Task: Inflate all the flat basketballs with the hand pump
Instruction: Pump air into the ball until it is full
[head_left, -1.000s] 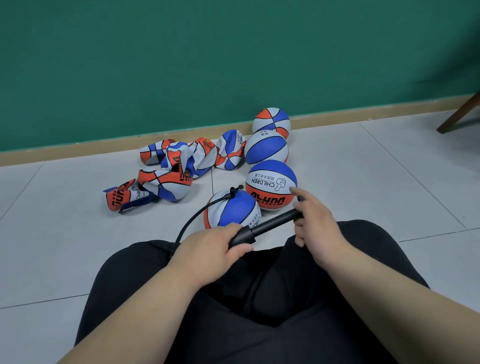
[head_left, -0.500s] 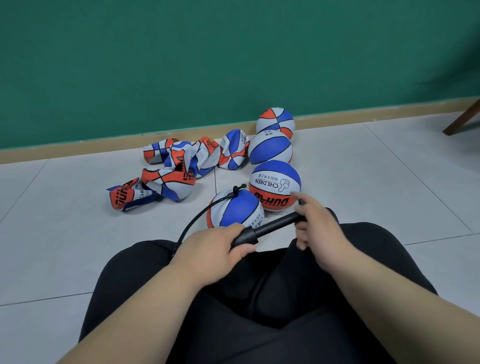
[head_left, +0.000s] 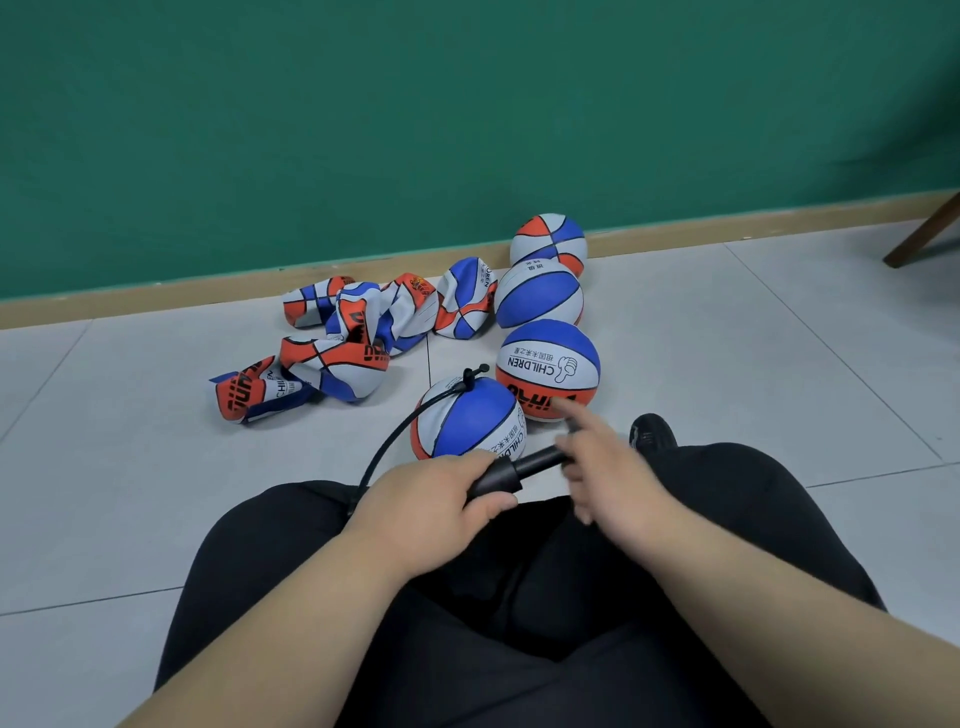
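Observation:
My left hand (head_left: 431, 504) grips the barrel of the black hand pump (head_left: 496, 478) above my lap. My right hand (head_left: 608, 478), blurred by motion, holds the pump's handle end with its index finger stretched out. A black hose (head_left: 395, 436) curves from the pump to the valve on top of a round blue, white and orange basketball (head_left: 467, 415) on the floor in front of my knees. Three more round basketballs (head_left: 548, 374) line up behind it towards the wall. Several flat, crumpled basketballs (head_left: 353, 353) lie in a heap to the left.
I sit on a grey tiled floor (head_left: 727, 338) with my black-trousered legs (head_left: 519, 623) folded. My black shoe (head_left: 652, 434) shows beside my right hand. A green wall with a wooden skirting (head_left: 156, 299) stands behind the balls. A wooden furniture leg (head_left: 924, 234) is at far right.
My right hand has moved towards my left hand, so less of the pump's rod shows between them. The view has shifted slightly; the balls have not moved.

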